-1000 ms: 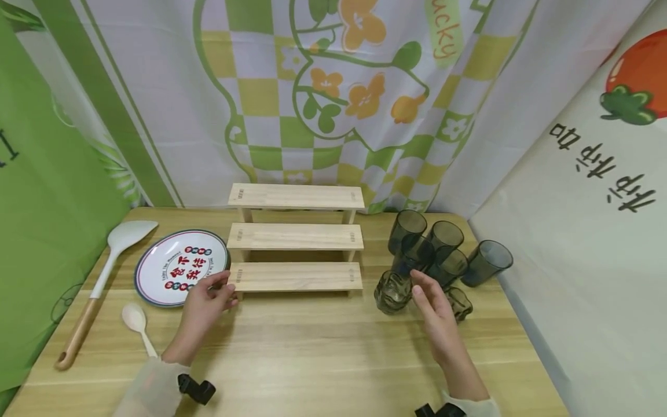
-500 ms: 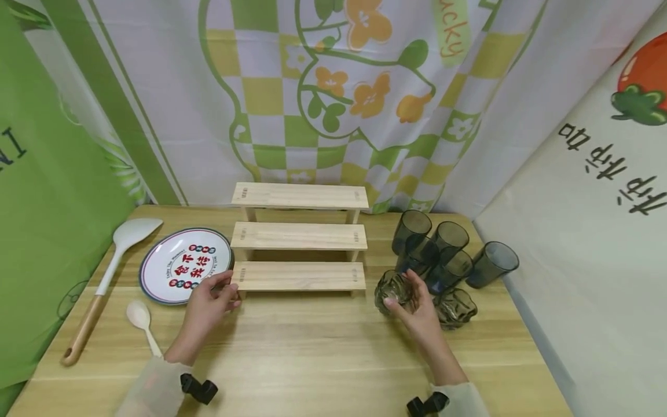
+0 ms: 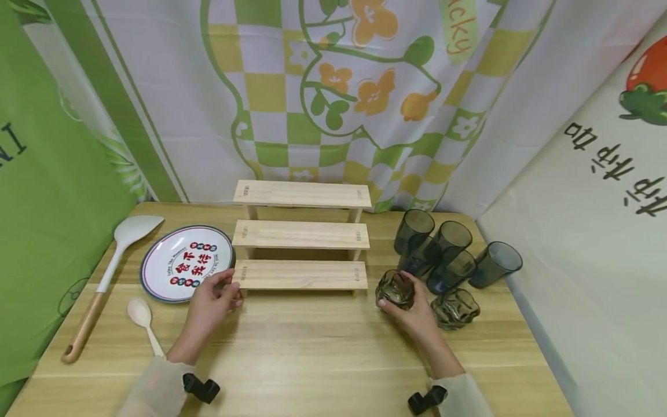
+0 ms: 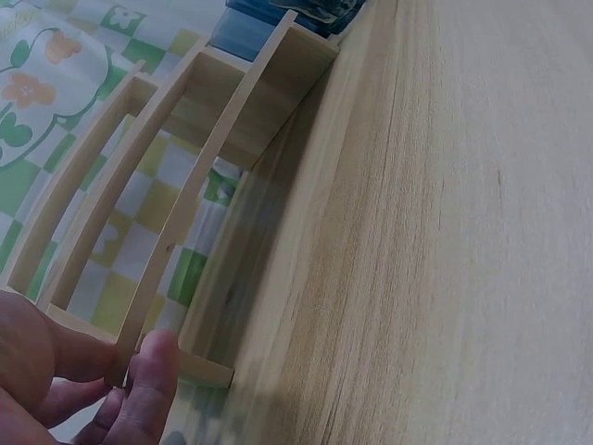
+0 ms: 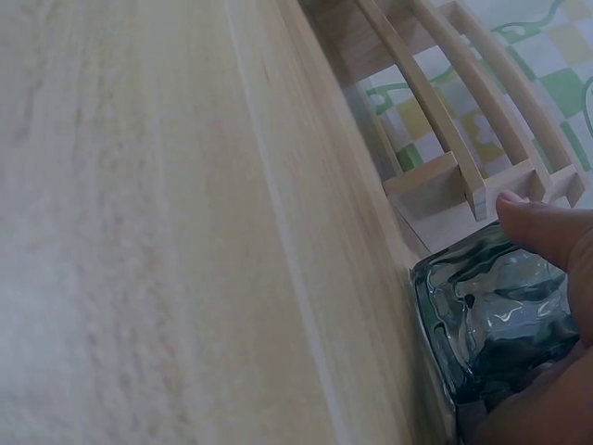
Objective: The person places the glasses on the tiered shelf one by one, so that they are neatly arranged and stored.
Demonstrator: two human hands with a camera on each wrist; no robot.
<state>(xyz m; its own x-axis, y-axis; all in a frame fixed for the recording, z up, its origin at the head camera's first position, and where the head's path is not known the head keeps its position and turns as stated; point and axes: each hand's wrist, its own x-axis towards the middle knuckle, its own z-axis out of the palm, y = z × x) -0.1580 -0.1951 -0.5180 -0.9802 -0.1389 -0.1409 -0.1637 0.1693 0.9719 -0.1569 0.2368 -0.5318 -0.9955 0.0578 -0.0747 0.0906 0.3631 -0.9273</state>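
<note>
My right hand grips a short dark wavy glass, thumb on its near side and fingers round the far side. In the right wrist view, that glass sits close to the table top. A three-tier wooden step rack stands at the middle back. My left hand pinches the left end of its lowest board between thumb and fingers, as the left wrist view shows at the board's end. A second wavy glass stands just right of my right hand.
Several tall dark tumblers stand behind the wavy glasses, and one tumbler leans outward at the right edge. Left of the rack lie a printed plate, a white spatula with a wooden handle, and a small pale spoon.
My right hand has moved left and its fingers have closed round the nearer wavy glass. The left hand stays at the rack's end. The view has shifted slightly.
</note>
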